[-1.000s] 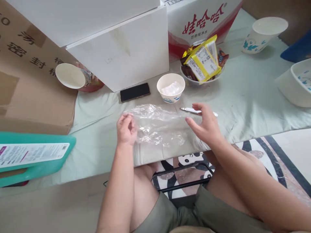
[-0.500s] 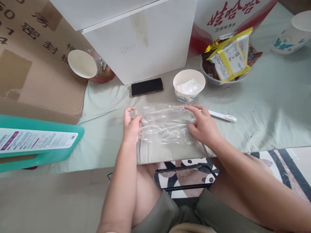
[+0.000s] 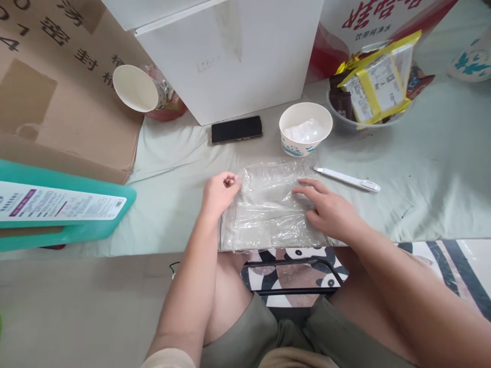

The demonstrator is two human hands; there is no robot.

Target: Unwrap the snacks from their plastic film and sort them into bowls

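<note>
A crinkled sheet of clear plastic film (image 3: 268, 204), perhaps a flattened bag, lies on the cloth-covered table in front of me. My left hand (image 3: 220, 191) pinches its upper left edge between thumb and fingers. On the right part of the film rests my right hand (image 3: 328, 209), its fingers stretched out and apart. Just beyond that hand lies a white utility knife (image 3: 347, 179). Behind the film stands a paper bowl (image 3: 303, 145) with crumpled clear plastic (image 3: 307, 131) inside.
A black phone (image 3: 237, 130) lies before a white box (image 3: 238, 66). Snack packets (image 3: 378, 84) fill a clear bowl at the back right. On the left are a paper cup (image 3: 136, 89), a cardboard box (image 3: 76, 122) and a green jug (image 3: 95, 230).
The film has spread out and come nearer the table's front edge. My left hand has shifted to the film's upper corner; my right hand has moved slightly lower. The view has shifted a little.
</note>
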